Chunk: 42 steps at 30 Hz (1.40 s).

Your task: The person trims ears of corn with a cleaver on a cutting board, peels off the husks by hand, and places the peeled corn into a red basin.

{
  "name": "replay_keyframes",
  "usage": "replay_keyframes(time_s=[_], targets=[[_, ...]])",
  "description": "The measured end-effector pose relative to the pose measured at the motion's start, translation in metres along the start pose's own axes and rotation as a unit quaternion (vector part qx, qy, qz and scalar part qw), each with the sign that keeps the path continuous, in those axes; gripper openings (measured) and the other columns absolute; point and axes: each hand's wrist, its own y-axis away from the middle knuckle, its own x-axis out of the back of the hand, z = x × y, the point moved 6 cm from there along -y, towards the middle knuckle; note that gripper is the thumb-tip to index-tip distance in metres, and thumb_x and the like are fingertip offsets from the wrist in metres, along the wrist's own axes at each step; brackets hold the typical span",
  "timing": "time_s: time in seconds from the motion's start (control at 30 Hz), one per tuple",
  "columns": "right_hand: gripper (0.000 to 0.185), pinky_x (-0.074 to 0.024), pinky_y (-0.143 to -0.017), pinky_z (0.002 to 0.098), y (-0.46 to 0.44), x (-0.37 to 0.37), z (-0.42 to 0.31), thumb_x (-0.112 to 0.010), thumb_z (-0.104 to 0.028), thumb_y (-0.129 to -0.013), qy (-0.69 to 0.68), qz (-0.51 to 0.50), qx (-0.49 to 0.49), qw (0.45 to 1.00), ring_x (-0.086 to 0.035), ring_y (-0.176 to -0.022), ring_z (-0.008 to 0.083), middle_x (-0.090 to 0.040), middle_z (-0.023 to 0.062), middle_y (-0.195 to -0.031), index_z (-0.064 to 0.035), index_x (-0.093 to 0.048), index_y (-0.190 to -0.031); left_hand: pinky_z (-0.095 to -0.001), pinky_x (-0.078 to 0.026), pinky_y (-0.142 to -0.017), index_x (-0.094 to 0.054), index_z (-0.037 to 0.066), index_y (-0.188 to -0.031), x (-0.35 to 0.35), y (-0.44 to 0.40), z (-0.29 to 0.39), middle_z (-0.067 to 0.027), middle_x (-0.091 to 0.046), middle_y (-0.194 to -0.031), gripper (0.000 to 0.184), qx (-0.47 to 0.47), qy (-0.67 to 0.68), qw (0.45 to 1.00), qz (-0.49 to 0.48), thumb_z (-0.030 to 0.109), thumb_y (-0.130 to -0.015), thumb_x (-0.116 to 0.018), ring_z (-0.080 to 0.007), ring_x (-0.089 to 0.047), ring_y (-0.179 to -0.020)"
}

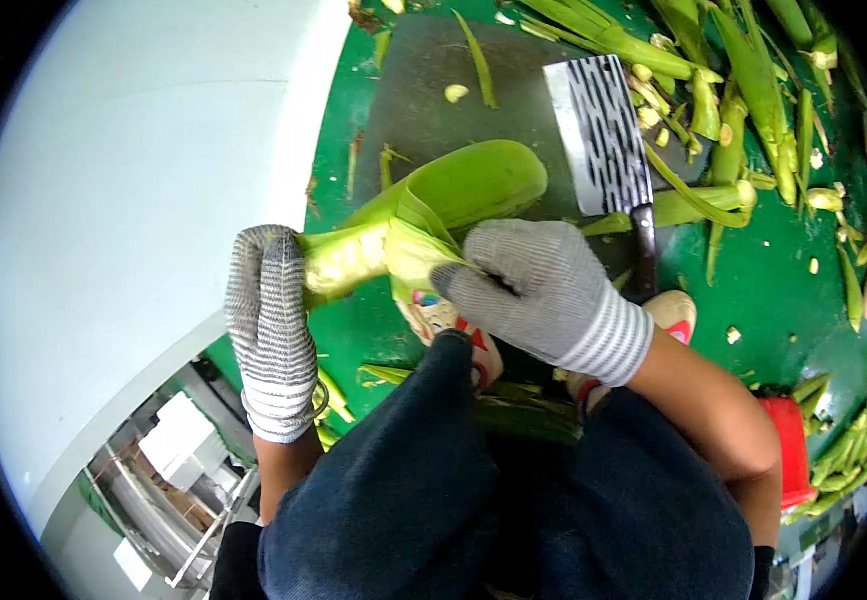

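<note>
An ear of corn [348, 262] lies across the middle of the view, its pale body partly bare and a broad green husk leaf [483, 185] spread above it. My left hand [271, 300], in a grey striped glove, is closed around the corn's left end. My right hand [538, 285], gloved too, pinches a strip of husk [423, 245] pulled away on the right side of the ear. Beyond my hands a cleaver [598, 135] rests on a dark chopping board [418, 100], its handle towards me.
Husk leaves and cut stalk ends [753, 90] litter the green floor [753, 260] at the right. A heap of green ears [863, 440] lies at the lower right, near a red container [788, 450]. A white wall [143, 150] borders the left. My shoes [673, 312] are below my hands.
</note>
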Motion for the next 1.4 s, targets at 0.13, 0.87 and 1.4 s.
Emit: replay_keyframes(time_s=[0.13, 0.87, 1.4], targets=[[0.035, -0.0432, -0.053, 0.0452, -0.018, -0.031, -0.013, -0.062, -0.028, -0.083, -0.062, 0.080, 0.048, 0.994, -0.054, -0.055, 0.0360, -0.052, 0.0179, -0.058, -0.0026, -0.052, -0.060, -0.0289, -0.052, -0.069, -0.053, 0.003, -0.101, -0.005, -0.018, -0.013, -0.0056, -0.053, -0.089, 0.035, 0.009, 0.024, 0.998, 0.060, 0.036, -0.092, -0.055, -0.0155, -0.058, -0.080], [0.023, -0.0518, -0.069, 0.0302, 0.054, 0.119, -0.027, -0.062, -0.008, -0.084, 0.125, 0.263, 0.106, 0.951, -0.065, -0.078, 0.0181, -0.066, 0.0117, -0.089, -0.0023, -0.063, -0.106, -0.0268, -0.048, -0.073, -0.058, -0.001, -0.102, -0.139, 0.001, 0.125, -0.0081, -0.060, -0.093, 0.013, -0.461, 0.136, 0.876, 0.043, 0.007, -0.093, -0.052, -0.0151, -0.058, -0.082], [0.026, -0.0489, -0.073, 0.0257, 0.023, 0.079, -0.051, -0.067, -0.004, -0.080, 0.084, 0.233, 0.041, 0.968, -0.059, -0.081, 0.0130, -0.062, 0.0063, -0.093, 0.0001, -0.060, -0.105, -0.0294, -0.049, -0.078, -0.058, -0.002, -0.111, -0.096, -0.008, 0.096, -0.0084, -0.061, -0.098, 0.024, -0.344, 0.220, 0.904, 0.128, 0.016, -0.097, -0.048, -0.0154, -0.058, -0.085]])
